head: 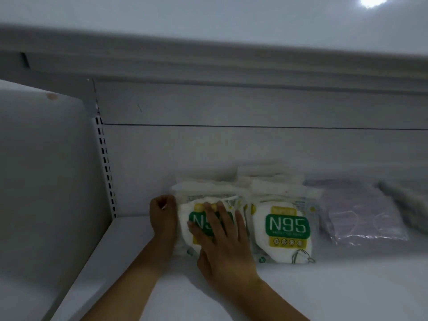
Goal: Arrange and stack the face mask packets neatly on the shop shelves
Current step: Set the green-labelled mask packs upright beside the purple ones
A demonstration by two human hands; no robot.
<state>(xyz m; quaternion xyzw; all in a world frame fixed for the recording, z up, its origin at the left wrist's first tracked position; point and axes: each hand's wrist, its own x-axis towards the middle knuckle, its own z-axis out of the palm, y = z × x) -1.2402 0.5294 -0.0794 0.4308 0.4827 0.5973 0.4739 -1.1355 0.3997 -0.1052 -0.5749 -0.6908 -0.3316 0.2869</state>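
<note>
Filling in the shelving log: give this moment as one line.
left hand: steadies left N95 stack edge | right hand: flat on stack | shelf: second N95 stack, lilac packet

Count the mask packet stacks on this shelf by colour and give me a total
Green-label N95 stacks: 2, one under the right hand, one beside it
Lilac stacks: 1
Blurred pale stack at far right: 1, colour unclear
Total: 4 stacks; packets per stack cannot be counted.
</note>
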